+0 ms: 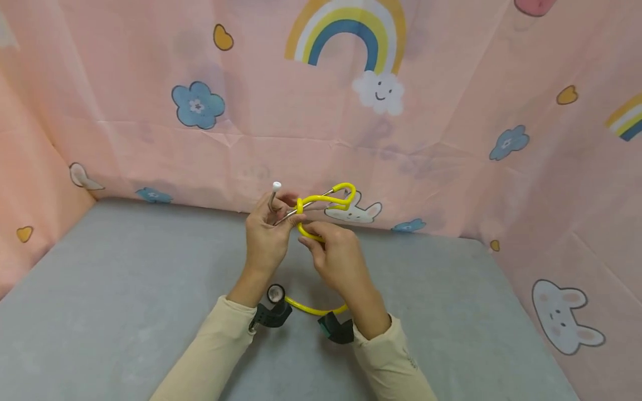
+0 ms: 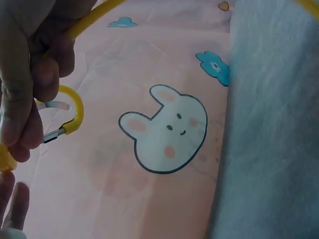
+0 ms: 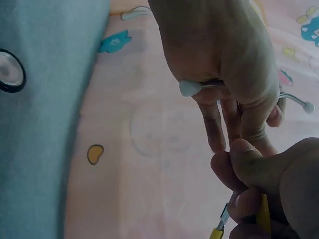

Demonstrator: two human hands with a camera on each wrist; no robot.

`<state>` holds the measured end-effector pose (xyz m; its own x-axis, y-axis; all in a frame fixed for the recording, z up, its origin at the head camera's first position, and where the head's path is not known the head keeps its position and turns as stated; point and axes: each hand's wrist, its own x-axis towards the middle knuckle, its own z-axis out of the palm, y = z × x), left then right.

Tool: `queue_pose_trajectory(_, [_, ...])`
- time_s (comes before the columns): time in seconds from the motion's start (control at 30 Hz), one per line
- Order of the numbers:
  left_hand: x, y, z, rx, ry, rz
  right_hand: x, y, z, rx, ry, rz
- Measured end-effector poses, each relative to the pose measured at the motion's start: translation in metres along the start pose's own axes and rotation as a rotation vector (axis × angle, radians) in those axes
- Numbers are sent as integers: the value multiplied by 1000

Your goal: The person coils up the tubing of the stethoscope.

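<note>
A stethoscope with yellow tubing (image 1: 321, 197) is held up over the table in both hands. My left hand (image 1: 267, 236) grips its metal ear tubes, and a white ear tip (image 1: 277, 185) sticks up above the fingers. In the right wrist view, ear tips (image 3: 189, 88) show on either side of that hand. A yellow loop wraps around the metal tubes beside the left thumb. Just below this wrap, my right hand (image 1: 341, 256) pinches the tubing between thumb and fingers. The round chest piece (image 1: 276, 293) hangs low between the forearms, at the tubing's other end.
A grey table (image 1: 150, 312) spreads beneath the hands. Pink printed cloth (image 1: 281, 100) rises behind the table and at both sides. Each wrist carries a dark strap (image 1: 273, 315) close to the hanging tubing.
</note>
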<state>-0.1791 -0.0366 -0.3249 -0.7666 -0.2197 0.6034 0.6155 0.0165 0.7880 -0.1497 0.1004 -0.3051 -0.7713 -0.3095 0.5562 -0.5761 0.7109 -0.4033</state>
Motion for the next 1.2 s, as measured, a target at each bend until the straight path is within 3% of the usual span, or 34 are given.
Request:
queue_pose_trajectory(0.2, [5, -1, -4, 60, -140, 49, -1, 5, -11, -11, -47, 2])
queue_pose_trajectory(0.37, [7, -5, -12, 182, -287, 92, -1, 9, -14, -57, -85, 15])
queue_pose_trajectory(0.67, [8, -6, -19, 339, -505, 186, -1, 9, -20, -106, -10, 35])
queue_pose_trajectory(0.77, [9, -7, -17, 341, -524, 190, 0, 10, -22, -115, 18, 27])
queue_pose_trajectory(0.97, [8, -2, -15, 308, -456, 121, -1, 7, -21, -199, 170, -12])
queue_pose_trajectory(1.07, [9, -1, -19, 265, -442, 91, -1, 6, -16, -231, 261, -74])
queue_pose_trajectory(1.2, [13, 5, -28, 293, -454, 104, -2, 7, -11, -246, 352, -174])
